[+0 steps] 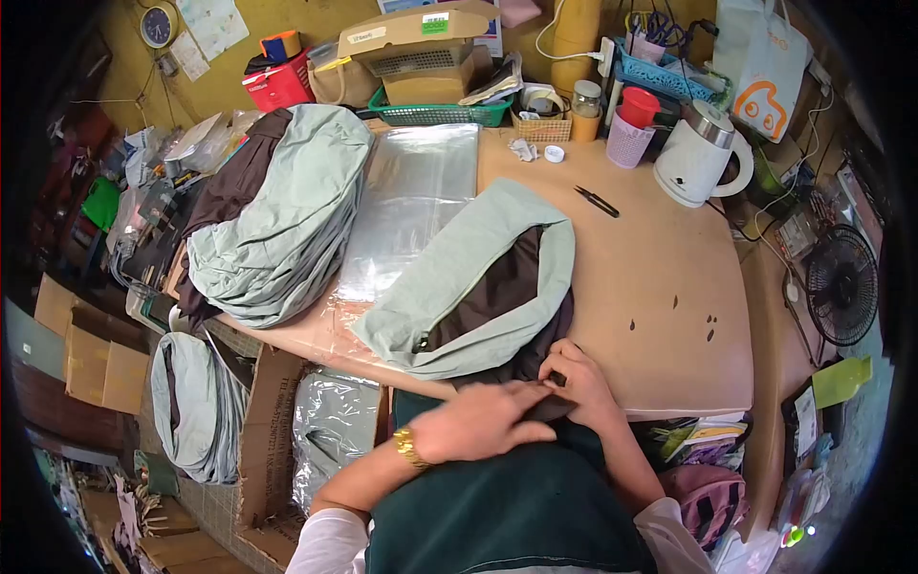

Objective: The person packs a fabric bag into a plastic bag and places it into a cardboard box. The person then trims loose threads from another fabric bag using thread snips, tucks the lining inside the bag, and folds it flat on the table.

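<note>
A grey-green and dark brown garment (459,268) lies folded on the table in front of me, its light band forming a loop around the dark cloth. My right hand (579,383) pinches the dark brown fabric at the garment's near edge. Reaching across from the left, my left hand (483,421) wears a gold watch (408,448). Its fingers are stretched out, thumb apart, with the fingertips against the dark cloth beside my right hand. What lies under those fingertips is hidden.
A pile of similar garments (287,220) lies at left beside clear plastic bags (406,210). Thread snips (598,201), a white kettle (696,158) and a pink cup (628,142) stand or lie farther back. An open carton (263,450) sits below left; a black fan (841,285) is at right.
</note>
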Motion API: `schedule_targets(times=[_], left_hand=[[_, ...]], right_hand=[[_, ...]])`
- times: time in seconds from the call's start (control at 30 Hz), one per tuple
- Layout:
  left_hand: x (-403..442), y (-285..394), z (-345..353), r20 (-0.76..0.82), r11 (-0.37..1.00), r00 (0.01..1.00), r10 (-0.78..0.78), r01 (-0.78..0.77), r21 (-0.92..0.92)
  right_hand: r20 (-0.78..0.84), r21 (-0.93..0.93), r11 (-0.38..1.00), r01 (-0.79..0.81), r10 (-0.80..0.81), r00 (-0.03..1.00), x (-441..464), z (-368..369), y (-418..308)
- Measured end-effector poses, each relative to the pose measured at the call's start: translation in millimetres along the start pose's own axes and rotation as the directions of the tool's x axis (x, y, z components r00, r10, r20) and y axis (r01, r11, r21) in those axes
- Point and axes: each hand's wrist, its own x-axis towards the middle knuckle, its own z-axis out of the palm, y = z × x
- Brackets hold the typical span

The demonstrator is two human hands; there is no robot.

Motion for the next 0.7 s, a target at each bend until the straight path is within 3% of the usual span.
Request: schedule_targets(times=[0.03,0.07,0.1,0.13,0.17,0.2,0.23,0.27,0.3,0.37,0.4,0.43,0.5,0.57,0.6,0.63,0.67,0.7], left_hand=[[0.2,4.1,-16.2,-0.004,0.995,0.999,0.040,-0.040,0.095],[3.6,6.4,-34.6,-0.142,1.000,0.990,-0.013,0.014,0.009],[10.4,-3.3,-39.8,-0.504,0.997,0.863,-0.006,0.046,0.067],[19.9,-12.5,-54.6,-0.581,0.945,0.813,0.052,0.148,0.290],[26.1,-37.7,-56.4,-0.580,0.945,0.812,0.055,0.145,0.293],[32.6,-72.8,-53.7,-0.453,0.912,0.891,-0.018,0.201,0.358],[36.8,-79.7,-55.1,-0.321,0.871,0.941,-0.104,0.242,0.428],[36.2,-80.6,-49.6,-0.183,0.893,0.975,-0.126,0.191,0.407],[40.5,-75.7,-48.7,-0.058,0.968,0.998,-0.030,0.043,0.247],[45.7,-50.7,-32.8,-0.149,0.949,0.939,0.309,-0.294,0.114],[46.4,-47.3,-21.9,-0.195,0.952,0.933,0.303,-0.289,0.098],[47.0,-43.9,-10.9,-0.241,0.955,0.924,0.296,-0.285,0.081],[46.7,-54.0,2.3,-0.357,0.964,0.934,-0.004,0.097,0.246],[33.4,-69.2,-3.7,-0.367,0.966,0.929,0.050,0.049,0.255],[25.1,-74.9,-10.6,-0.362,0.936,0.931,0.053,0.081,0.344],[20.3,-77.5,-13.9,-0.353,0.897,0.934,0.051,0.113,0.427],[20.2,-73.1,-16.6,-0.376,0.893,0.926,0.042,0.134,0.429],[21.5,-67.6,-15.4,-0.372,0.895,0.927,0.038,0.133,0.425]], right_hand=[[-0.047,0.087,0.996,-0.021,0.025,0.999,-0.5,-2.5,-0.4],[-0.092,0.176,0.984,-0.037,0.053,0.994,-1.5,-3.7,-1.4],[-0.094,0.175,0.984,-0.039,0.056,0.994,-2.2,-1.6,-1.0],[-0.152,0.220,0.975,-0.041,0.076,0.985,-1.9,2.8,1.5],[-0.208,0.265,0.963,-0.038,0.096,0.973,-1.1,8.0,4.4],[-0.210,0.265,0.964,-0.035,0.093,0.973,-1.0,14.6,7.3],[-0.253,0.309,0.945,-0.107,0.190,0.949,-0.3,21.8,11.4],[-0.294,0.354,0.920,-0.170,0.282,0.913,3.9,26.9,16.7],[-0.304,0.352,0.922,-0.162,0.277,0.911,9.7,32.4,23.5],[-0.361,0.813,0.582,-0.027,0.538,0.761,12.7,44.5,31.5],[-0.234,0.967,0.230,0.114,0.609,0.758,21.0,39.0,11.7],[-0.104,0.992,0.022,0.121,0.684,0.722,27.7,42.7,9.7],[-0.067,0.955,0.291,-0.062,0.414,0.908,31.0,38.2,28.7],[-0.244,0.557,0.830,0.028,0.131,0.961,20.4,-8.5,6.8],[-0.148,0.309,0.936,-0.169,0.223,0.964,18.6,-46.6,-21.5],[-0.080,0.022,0.940,-0.340,0.341,0.937,19.0,-66.0,-35.8],[-0.205,0.419,0.851,-0.316,0.427,0.880,20.6,-64.3,-36.9],[-0.203,0.420,0.849,-0.322,0.434,0.878,27.2,-58.5,-46.7]])
